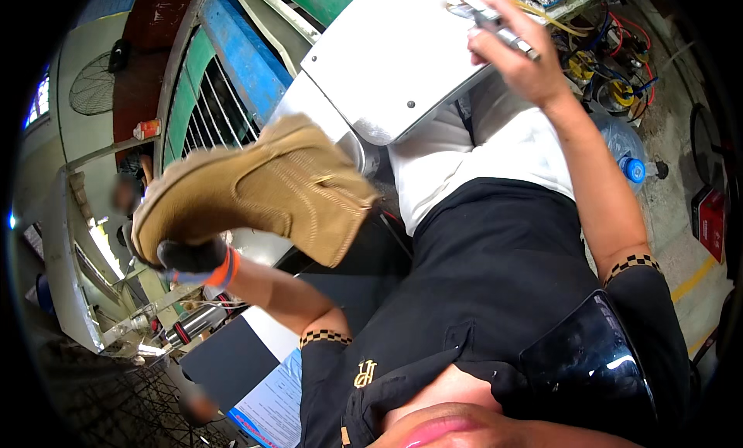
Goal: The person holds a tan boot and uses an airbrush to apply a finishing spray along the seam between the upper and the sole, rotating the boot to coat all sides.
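Observation:
My left hand (193, 259), in a dark glove with an orange cuff, holds a tan ankle boot (267, 189) up at the left. The boot lies on its side in the air; its pale lugged sole faces up and left, and its opening points right. Part of the toe is covered by the glove. My right hand (520, 52) is bare and closed around a slim silver metal hand tool (483, 18) above the white tabletop (371, 53). The far end of that tool is blurred, so I cannot make out its exact kind.
A large water bottle (619, 142) with a blue cap lies at the right, near tangled wires (619, 61) and a red box (709, 220). A blue and green metal frame (244, 49) stands at the upper left. A wire-cage fan (93, 84) hangs beyond it.

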`<state>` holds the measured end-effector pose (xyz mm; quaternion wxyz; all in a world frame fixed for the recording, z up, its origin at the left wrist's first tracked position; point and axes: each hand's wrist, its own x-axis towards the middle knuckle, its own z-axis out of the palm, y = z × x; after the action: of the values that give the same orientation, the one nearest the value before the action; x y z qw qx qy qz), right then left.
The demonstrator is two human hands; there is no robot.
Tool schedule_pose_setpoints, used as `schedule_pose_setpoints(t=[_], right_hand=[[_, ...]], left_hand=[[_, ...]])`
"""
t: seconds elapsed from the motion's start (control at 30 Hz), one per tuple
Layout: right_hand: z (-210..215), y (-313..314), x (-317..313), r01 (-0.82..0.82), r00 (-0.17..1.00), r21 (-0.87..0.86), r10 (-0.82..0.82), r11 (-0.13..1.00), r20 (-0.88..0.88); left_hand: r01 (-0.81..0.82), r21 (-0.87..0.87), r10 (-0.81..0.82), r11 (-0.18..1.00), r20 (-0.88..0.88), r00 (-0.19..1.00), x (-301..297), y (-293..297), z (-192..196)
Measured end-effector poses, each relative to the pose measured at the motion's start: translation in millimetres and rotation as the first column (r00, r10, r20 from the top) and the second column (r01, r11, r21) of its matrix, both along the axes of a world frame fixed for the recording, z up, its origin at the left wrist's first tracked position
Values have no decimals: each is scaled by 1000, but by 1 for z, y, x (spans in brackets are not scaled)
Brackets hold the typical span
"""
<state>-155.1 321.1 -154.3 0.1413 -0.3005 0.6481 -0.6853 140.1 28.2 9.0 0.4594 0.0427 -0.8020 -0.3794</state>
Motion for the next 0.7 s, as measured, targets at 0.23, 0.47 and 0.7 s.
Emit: schedule_pose_setpoints(t=[0.23, 0.47, 0.7], right_hand=[[54, -39, 32, -307, 929, -189, 250, 933, -273], [106, -84, 32, -548, 810, -342, 383, 763, -444], [124, -139, 29, -490, 810, -517, 148, 702, -567]], left_hand=[[5, -99, -8, 995, -28, 1000, -85, -18, -28], [32, -36, -32, 999, 3, 999, -106, -31, -25], [54, -44, -50, 998, 90, 995, -124, -49, -26]])
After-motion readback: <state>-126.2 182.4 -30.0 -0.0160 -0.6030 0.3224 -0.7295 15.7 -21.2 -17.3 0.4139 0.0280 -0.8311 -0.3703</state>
